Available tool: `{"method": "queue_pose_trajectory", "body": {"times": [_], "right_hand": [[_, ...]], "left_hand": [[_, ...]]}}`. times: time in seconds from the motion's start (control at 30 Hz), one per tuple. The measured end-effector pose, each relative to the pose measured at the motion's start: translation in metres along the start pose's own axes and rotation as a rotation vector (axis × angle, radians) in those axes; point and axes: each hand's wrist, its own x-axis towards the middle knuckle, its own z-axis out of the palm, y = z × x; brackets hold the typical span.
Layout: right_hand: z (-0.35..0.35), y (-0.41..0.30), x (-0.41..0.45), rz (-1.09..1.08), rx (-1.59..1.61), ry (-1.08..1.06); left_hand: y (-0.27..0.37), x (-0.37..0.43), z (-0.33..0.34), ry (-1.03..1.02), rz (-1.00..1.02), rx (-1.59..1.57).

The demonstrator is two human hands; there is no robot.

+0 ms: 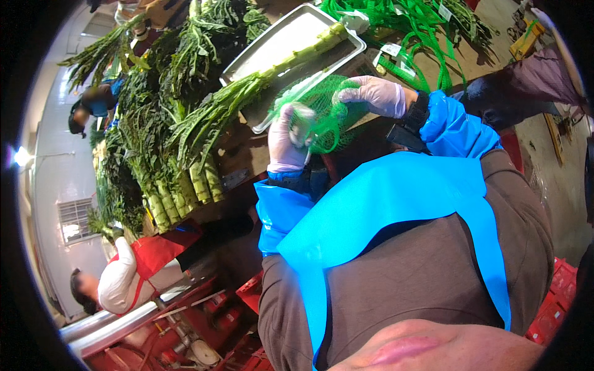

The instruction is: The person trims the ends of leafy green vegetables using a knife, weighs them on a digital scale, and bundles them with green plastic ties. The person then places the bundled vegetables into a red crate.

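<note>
A green mesh net bag (330,121) is stretched between my two gloved hands, close in front of my apron. My left hand (285,143) grips its left side, with netting draped over the fingers. The fingers of my right hand (375,96) pinch the right side of the mesh. Just beyond, a leafy stem lettuce stalk (306,52) lies across a white tray (241,64). Its thick stem points to the upper right, and its leaves hang over the tray's left edge.
Several stem lettuces (160,204) are piled on the table to the left. More green net bags (431,51) with white tags lie at the upper right. A co-worker in a red apron (151,259) stands at the lower left. Red crates (554,301) are at the lower right.
</note>
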Motion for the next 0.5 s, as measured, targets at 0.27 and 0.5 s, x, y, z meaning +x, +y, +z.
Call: {"method": "queue_pose_trajectory", "body": {"times": [0.27,0.5], "right_hand": [[-0.045,-0.023,0.01,-0.303,0.025,0.283],[-0.039,-0.064,-0.007,0.113,0.002,-0.2]], "left_hand": [[0.0,-0.003,0.051,-0.095,-0.312,0.576],[0.004,0.03,0.052,0.388,0.345,0.306]]}}
